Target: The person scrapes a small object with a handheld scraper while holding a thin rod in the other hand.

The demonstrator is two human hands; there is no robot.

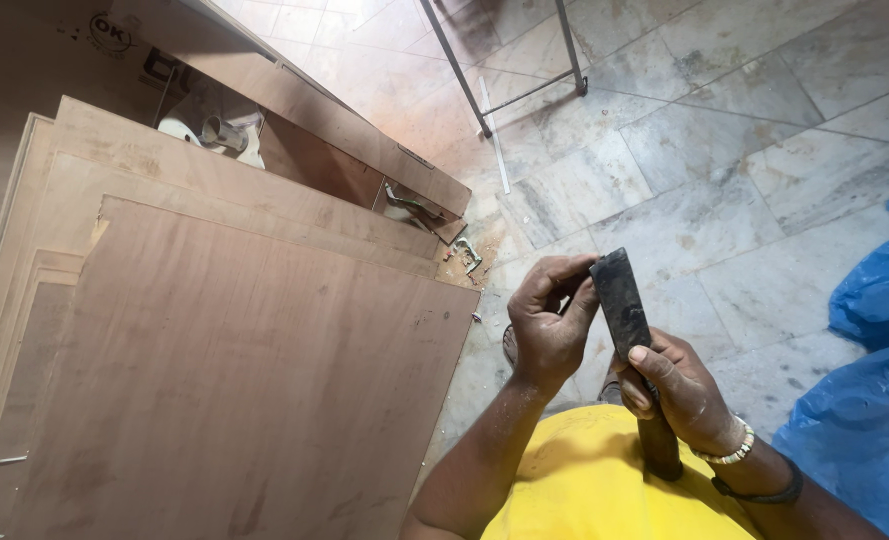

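- The right hand [676, 392] grips a dark chisel [626, 320] around its handle, fingers clenched on it, thumb laid along the lower part of the blade.
- The chisel stands nearly upright in front of the person's chest, its flat, dull blade pointing up and away, over the floor.
- The left hand [549, 322] is at the top of the blade: its fingertips [576, 272] curl over and touch the blade's upper left edge, pinching it lightly.
- The right wrist wears a beaded bracelet [732, 452] and, further up the arm, a dark band [764, 493].
- A yellow shirt [584, 490] fills the lower edge of the view.
- To the left, several plywood sheets [234, 380] lie stacked, edges staggered.
- Behind the stack, a wooden frame [344, 125] holds some metal fittings [416, 208].
- The floor [704, 150] is pale marble tile; metal stand legs [504, 95] rest on it at the top.
- Blue plastic sheeting [879, 350] lies bunched at the right edge.
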